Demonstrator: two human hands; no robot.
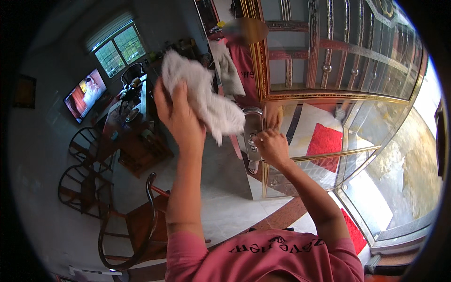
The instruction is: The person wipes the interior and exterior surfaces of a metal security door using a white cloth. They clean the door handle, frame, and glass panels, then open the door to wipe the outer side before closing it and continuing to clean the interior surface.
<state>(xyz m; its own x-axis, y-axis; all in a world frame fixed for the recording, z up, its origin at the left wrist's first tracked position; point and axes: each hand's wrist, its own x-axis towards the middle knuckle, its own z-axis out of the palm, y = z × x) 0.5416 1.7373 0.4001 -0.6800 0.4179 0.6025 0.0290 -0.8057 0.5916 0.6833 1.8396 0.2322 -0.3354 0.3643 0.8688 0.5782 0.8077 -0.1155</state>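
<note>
My left hand point(183, 118) is raised and grips a crumpled white cloth point(202, 91), slightly blurred. The cloth hangs in the air just left of a door's reflective surface, which mirrors it. My right hand point(274, 147) is curled at the metal lock plate point(253, 123) of the door, its fingers closed around the handle, which they mostly cover. The door has a gold-coloured frame point(259, 53), patterned metal bars point(312, 46) and glossy lower panels point(303, 123).
Wooden armchairs point(141, 229) stand at lower left, beside a long cluttered table point(119, 116). A lit television point(85, 95) hangs on the left wall near a barred window point(119, 51). A red mat point(353, 229) lies by the threshold at right, with bright ground point(412, 169) outside.
</note>
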